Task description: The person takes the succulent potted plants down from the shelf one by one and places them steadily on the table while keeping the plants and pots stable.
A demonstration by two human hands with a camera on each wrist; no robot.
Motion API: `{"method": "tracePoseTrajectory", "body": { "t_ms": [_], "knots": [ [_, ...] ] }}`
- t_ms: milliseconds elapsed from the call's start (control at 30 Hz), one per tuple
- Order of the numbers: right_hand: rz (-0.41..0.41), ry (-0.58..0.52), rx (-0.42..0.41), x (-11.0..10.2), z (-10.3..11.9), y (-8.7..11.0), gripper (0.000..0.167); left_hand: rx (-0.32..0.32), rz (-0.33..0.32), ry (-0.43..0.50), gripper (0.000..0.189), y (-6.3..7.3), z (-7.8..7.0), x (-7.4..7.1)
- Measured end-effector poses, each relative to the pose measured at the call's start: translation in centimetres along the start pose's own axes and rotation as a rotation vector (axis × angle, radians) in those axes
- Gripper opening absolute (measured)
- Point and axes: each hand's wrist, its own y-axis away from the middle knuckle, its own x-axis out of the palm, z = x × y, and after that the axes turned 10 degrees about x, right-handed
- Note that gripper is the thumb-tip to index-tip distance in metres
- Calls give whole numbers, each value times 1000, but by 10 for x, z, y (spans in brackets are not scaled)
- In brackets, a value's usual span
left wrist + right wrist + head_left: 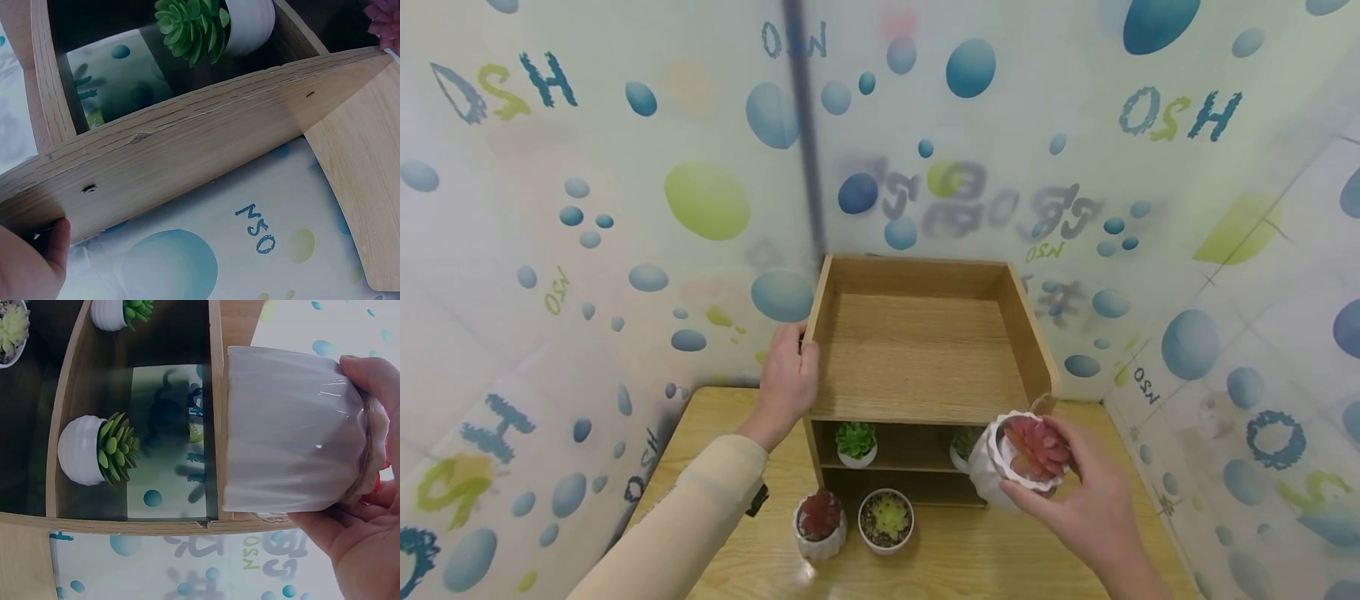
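Note:
My right hand (1097,496) grips a white ribbed flowerpot (987,473) near its rim, fingers on one side and thumb on the other. A red artificial succulent (1037,448) fills the pot, and twine circles its neck. The pot tilts in front of the right end of a wooden shelf (917,358); whether it touches the board I cannot tell. At the shelf's left side panel (162,169), my left hand (790,379) holds the edge, with some fingers hidden behind it. On the middle level sit two small white pots with green succulents, one left (856,442), one right (84,450).
On the wooden table (722,417), before the shelf, stand a white pot with a dark red succulent (818,517) and a round white pot with a yellow-green one (887,521). Walls with printed blue and green spots (707,200) close in behind and at both sides.

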Motion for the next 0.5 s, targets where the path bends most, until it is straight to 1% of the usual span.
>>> {"method": "tracePoseTrajectory", "body": {
  "t_ms": [333, 500],
  "knots": [
    [13, -31, -52, 6, -6, 7, 83, -4, 2, 11, 42, 1, -2, -2],
    [25, -16, -44, 11, -8, 12, 83, -10, 4, 18, 42, 1, -3, -2]
  ]
}}
